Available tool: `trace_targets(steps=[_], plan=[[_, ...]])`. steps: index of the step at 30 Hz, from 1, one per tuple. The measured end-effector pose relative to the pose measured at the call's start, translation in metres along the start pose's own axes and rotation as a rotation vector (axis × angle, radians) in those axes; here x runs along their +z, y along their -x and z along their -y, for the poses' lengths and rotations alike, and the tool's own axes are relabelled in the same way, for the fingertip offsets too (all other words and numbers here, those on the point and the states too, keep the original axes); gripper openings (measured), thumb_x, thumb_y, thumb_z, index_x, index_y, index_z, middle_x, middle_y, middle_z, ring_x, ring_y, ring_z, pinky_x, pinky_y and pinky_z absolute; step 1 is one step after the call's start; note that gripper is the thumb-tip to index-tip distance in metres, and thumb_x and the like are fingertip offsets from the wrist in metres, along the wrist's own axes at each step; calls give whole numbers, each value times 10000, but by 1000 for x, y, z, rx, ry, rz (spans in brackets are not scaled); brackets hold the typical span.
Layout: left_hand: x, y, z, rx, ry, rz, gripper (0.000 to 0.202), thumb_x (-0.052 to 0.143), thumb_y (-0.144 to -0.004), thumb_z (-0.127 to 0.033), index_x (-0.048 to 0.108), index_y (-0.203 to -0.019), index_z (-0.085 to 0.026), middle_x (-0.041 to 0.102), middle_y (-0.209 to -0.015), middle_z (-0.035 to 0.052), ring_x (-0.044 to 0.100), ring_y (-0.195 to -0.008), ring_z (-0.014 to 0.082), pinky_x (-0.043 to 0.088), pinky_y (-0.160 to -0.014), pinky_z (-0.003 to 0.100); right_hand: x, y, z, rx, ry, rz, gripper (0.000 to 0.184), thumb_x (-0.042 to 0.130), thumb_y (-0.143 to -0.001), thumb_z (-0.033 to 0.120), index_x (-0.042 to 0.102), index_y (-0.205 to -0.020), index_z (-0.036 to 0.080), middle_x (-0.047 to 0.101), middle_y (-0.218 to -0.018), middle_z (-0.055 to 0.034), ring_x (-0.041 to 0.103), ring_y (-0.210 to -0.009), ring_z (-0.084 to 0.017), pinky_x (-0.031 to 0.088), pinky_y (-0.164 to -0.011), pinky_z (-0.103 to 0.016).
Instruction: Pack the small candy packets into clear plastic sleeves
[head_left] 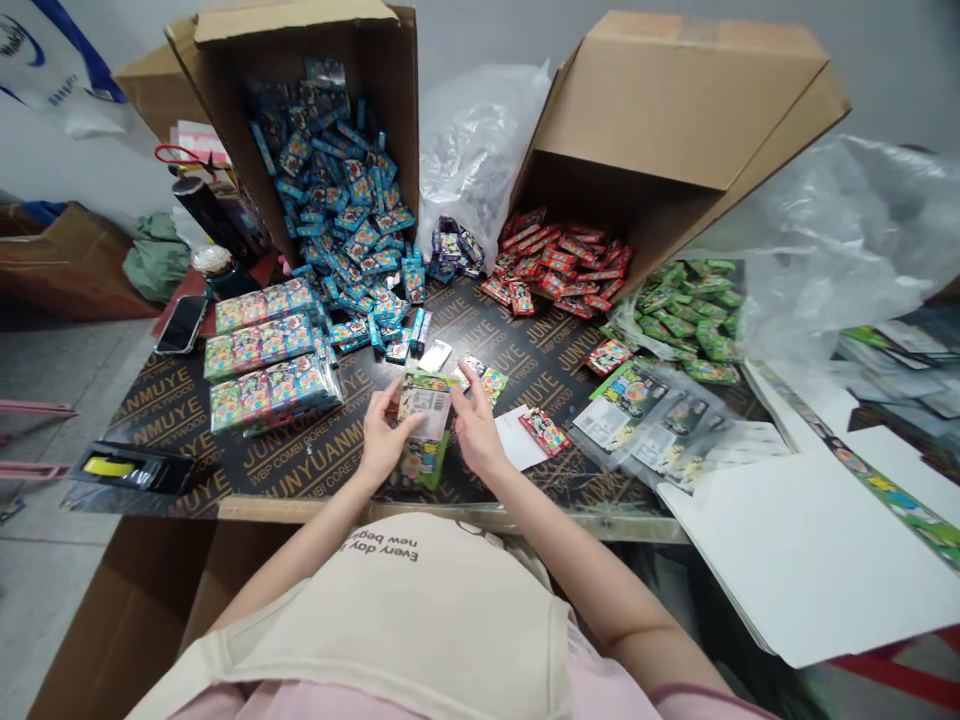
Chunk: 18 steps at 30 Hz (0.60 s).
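Between my hands is a clear plastic pouch (426, 440) with green printing and a white label, tilted near the table's front edge. My left hand (384, 435) is closed on its left side, thumb across the front. At its upper right edge, my right hand (478, 425) pinches the pouch with thumb and fingertips; part of that grip is hidden. Just beyond lie a small white box (435, 356) and small printed boxes (493, 384). A red printed box (544, 432) rests on a white card (517, 440) to the right.
An open carton (397, 60) spills blue boxes (360, 240); another carton (660, 100) holds red boxes (570, 260). Green packs (697, 310) and flat pouches (652, 415) lie right, near white sheets (825, 560). Wrapped stacks (270, 390), a phone (182, 325) and a black tray (135, 467) sit left.
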<state>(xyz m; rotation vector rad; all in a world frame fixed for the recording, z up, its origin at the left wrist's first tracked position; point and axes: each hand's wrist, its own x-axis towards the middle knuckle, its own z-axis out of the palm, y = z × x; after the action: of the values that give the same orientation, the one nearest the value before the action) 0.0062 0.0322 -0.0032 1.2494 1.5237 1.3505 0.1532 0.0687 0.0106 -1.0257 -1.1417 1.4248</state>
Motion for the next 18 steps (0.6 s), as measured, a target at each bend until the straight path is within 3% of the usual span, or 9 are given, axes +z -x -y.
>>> trace_targets(steps=[2,4,7,11,14,16,18], plan=[[15,3,0,-113,258,-61,502,653,-772,-496,624,-1150,-167,620,-980,53,592,-921,170,466,-875,301,15,-4,1,91,-125,-147,580,548,-814,546,410,-1303,266,690,-956,-24,669,-825,-202,543,-741,-357],[26,6,-4,-227,493,-121,454,614,-783,-552,678,-982,-149,662,-880,44,615,-845,159,480,-819,284,22,-8,6,153,-196,-255,460,640,-728,442,513,-1117,230,675,-772,22,653,-703,-170,523,-666,-303],[31,7,-16,-384,728,-135,398,699,-704,-527,689,-757,-133,679,-724,23,626,-700,144,488,-732,266,23,-8,17,227,-301,-279,343,669,-621,280,511,-922,224,613,-580,80,627,-599,-154,489,-609,-266],[24,-4,-28,-505,777,-137,239,767,-577,-339,695,-672,-132,701,-683,13,625,-638,128,478,-677,238,16,-4,26,308,-461,-226,411,642,-610,252,473,-985,254,682,-645,67,661,-641,-184,496,-632,-295],[16,-13,-30,-536,758,-49,220,713,-562,-267,710,-741,-140,715,-733,18,637,-662,133,473,-662,236,10,-4,27,397,-522,-180,469,661,-597,237,490,-1034,251,726,-738,31,683,-694,-207,509,-667,-327],[12,-16,-31,-506,711,1,219,699,-557,-223,705,-768,-163,703,-719,0,629,-643,127,466,-646,237,7,-5,26,424,-497,-148,501,685,-549,162,528,-1018,244,737,-770,18,685,-711,-203,510,-689,-327],[7,-18,-32,-384,600,-11,163,696,-566,-197,701,-727,-174,685,-689,-11,612,-641,118,458,-654,235,3,-4,25,389,-430,-112,410,715,-546,157,587,-929,228,737,-776,6,676,-708,-194,510,-689,-322]])
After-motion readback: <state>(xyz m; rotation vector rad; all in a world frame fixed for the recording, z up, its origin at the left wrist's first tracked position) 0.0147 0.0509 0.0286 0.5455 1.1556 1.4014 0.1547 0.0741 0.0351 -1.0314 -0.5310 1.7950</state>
